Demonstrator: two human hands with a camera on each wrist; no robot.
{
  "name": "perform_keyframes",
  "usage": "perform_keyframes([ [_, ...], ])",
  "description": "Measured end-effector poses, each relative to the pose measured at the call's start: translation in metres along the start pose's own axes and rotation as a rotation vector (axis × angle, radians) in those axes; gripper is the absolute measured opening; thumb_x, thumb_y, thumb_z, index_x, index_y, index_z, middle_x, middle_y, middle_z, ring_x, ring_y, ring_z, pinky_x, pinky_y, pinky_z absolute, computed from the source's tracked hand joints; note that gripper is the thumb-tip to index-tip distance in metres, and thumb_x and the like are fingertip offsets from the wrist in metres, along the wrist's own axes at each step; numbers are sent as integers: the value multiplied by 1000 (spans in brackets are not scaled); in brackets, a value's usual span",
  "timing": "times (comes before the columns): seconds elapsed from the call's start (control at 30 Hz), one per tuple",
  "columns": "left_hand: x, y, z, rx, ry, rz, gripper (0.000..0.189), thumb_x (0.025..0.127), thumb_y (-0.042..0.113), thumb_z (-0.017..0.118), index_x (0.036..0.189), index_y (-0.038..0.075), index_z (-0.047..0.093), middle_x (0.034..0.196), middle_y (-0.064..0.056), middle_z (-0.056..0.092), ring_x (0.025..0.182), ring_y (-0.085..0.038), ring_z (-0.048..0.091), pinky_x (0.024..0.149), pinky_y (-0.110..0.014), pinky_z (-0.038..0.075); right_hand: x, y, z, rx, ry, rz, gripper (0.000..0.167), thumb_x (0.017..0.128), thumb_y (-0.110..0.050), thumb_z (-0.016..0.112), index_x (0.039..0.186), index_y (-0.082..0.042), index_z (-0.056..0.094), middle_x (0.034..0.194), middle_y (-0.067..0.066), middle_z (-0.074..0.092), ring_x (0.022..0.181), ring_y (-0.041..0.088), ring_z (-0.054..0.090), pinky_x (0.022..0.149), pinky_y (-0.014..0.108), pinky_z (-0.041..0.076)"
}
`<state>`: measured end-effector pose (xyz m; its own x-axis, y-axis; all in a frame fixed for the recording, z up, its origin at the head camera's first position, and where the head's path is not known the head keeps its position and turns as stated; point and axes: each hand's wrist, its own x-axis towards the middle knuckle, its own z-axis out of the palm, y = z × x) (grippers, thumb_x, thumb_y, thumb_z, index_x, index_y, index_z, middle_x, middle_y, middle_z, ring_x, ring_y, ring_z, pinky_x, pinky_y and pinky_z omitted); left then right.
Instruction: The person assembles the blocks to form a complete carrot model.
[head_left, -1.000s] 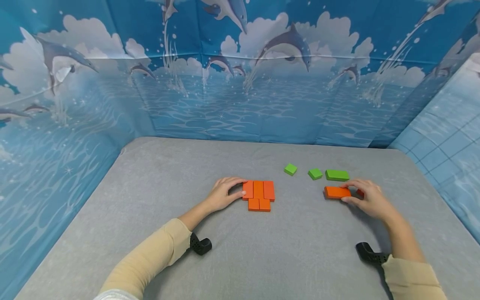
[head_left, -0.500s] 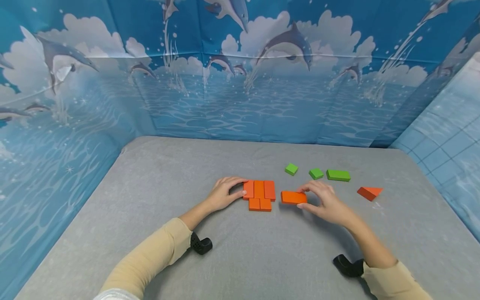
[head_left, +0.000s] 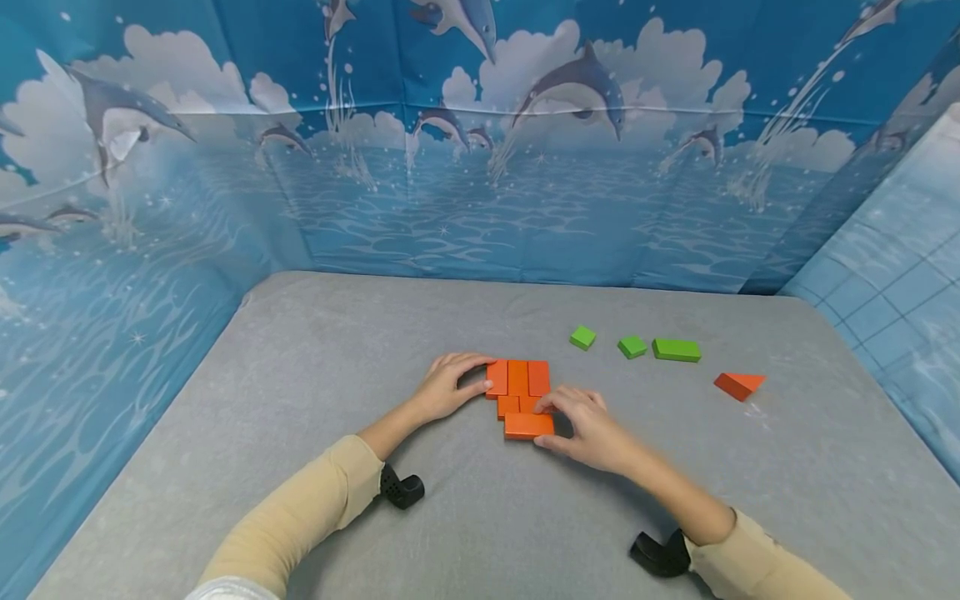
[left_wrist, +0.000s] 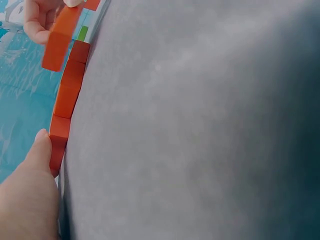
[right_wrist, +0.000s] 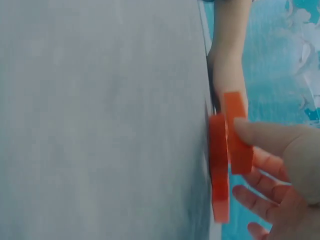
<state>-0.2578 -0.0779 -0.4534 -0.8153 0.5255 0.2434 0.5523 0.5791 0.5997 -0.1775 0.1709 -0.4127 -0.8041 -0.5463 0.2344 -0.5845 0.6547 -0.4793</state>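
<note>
Mid-frame, my left hand (head_left: 448, 389) loosely touches an orange rectangular block (head_left: 498, 377) while my right hand (head_left: 585, 427) pinches a glossy orange brick (head_left: 525, 426), whose placing likely needs lowering.

A flat gray tabletop with a soft, mottled cloth surface (head_left: 360, 325) spreads from the near edge to the far side, its far corners rounded. Behind it hangs a creased blue fabric backdrop (head_left: 480, 225), printed with gray leaping dolphins (head_left: 577, 83), pale clouds (head_left: 180, 75) and rippling water. A similar blue water-printed fabric sheet (head_left: 112, 333) slopes along the left. On the right, a paler blue panel (head_left: 900, 275) bears a square tile pattern (head_left: 870, 308). Light falls evenly, with soft shadows on the gray surface.
</note>
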Motion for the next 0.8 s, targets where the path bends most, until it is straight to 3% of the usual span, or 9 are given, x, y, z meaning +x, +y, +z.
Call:
perform_keyframes([
  [0.8, 1, -2, 2, 11, 17, 6, 42, 89, 32, 59, 128, 17, 55, 130, -3, 53, 123, -23, 41, 105, -47, 21, 2, -9, 20, -172, 81, 47, 31, 69, -23, 80, 93, -15, 62, 93, -3, 57, 96, 20, 54, 88, 51, 30],
])
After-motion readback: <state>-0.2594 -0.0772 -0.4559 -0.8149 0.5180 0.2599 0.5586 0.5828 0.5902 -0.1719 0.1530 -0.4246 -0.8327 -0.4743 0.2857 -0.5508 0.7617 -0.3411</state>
